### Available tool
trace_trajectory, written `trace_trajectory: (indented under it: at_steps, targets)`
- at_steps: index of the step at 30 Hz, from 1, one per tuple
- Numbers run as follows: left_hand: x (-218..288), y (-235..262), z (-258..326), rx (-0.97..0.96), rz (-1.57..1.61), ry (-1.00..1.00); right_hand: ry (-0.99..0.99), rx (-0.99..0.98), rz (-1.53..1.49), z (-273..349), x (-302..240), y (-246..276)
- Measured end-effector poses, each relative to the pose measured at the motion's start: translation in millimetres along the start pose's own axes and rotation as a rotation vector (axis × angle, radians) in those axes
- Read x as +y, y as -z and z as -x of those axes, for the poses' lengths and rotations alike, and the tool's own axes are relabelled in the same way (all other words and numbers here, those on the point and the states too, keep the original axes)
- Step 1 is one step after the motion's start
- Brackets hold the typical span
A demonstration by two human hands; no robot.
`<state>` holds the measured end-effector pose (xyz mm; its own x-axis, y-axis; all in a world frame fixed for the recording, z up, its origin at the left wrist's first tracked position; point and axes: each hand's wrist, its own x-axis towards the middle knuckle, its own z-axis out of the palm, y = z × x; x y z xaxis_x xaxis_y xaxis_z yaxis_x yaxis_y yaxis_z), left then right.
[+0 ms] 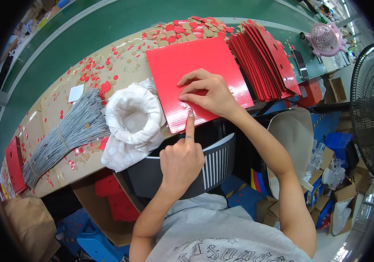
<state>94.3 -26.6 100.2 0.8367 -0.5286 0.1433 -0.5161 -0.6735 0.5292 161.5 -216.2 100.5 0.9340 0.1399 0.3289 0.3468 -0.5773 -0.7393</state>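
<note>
Presently: red corrugated sheet, likely light, stiff, slick; right hand presses it flat, grasping nothing; left hand clenched, forefinger at near edge.

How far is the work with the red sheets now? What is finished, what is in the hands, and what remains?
Done, it seems: punched red and tan discs litter the table, and a fanned stack of red sheets with holes lies to the right. In hand: the right hand presses one red sheet flat while the left hand touches its near edge with the index finger. Left: a bundle of grey cords lies unused.
</note>
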Motion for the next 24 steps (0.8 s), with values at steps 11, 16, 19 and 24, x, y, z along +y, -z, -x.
trace_trajectory:
  at_steps: [11, 16, 19, 24]
  targets:
    - [0.3, -1.8, -0.1, 0.016, 0.027, -0.007, 0.128, 0.094, 0.320, 5.2, -4.1, 4.5]
    - [-8.8, -4.8, 1.0, 0.088, 0.027, -0.081, 0.084, 0.062, 0.624, 11.7, 6.1, 23.1]
    - [-8.2, -3.7, 1.6, 0.069, 0.012, -0.061, -0.012, 0.045, 0.752, 12.0, 13.0, 35.3]
    - [-8.8, -5.2, 2.0, 0.065, 0.045, -0.038, 0.021, -0.001, 0.627, 6.9, 15.9, 33.9]
